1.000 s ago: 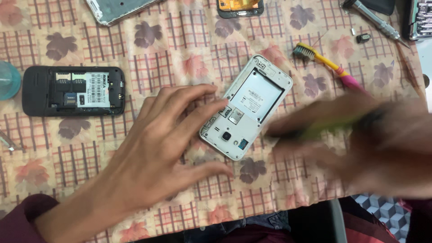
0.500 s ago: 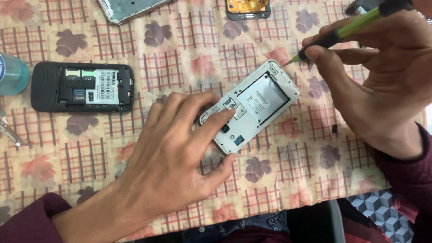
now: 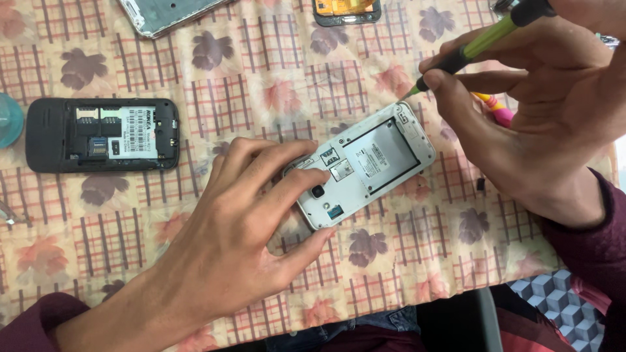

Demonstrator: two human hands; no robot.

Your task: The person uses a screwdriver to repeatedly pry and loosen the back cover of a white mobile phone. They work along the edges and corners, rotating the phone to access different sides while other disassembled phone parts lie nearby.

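A white phone [image 3: 375,163] lies face down with its back cover off, on a floral checked tablecloth [image 3: 261,85]. My left hand [image 3: 251,228] presses on its lower end, fingers spread over the camera area. My right hand [image 3: 535,111] grips a green-and-black screwdriver [image 3: 486,40], whose tip touches the phone's upper right corner.
A black phone [image 3: 101,135] with its back open lies at the left. A silver phone frame [image 3: 169,13] and an orange-screened part [image 3: 345,10] sit at the top edge. A pink-and-yellow brush [image 3: 495,111] peeks out behind my right hand. A blue round object [image 3: 8,120] is at far left.
My right hand swept up from the lower right with the screwdriver and brought its tip to the phone's corner. My left hand stayed on the white phone.
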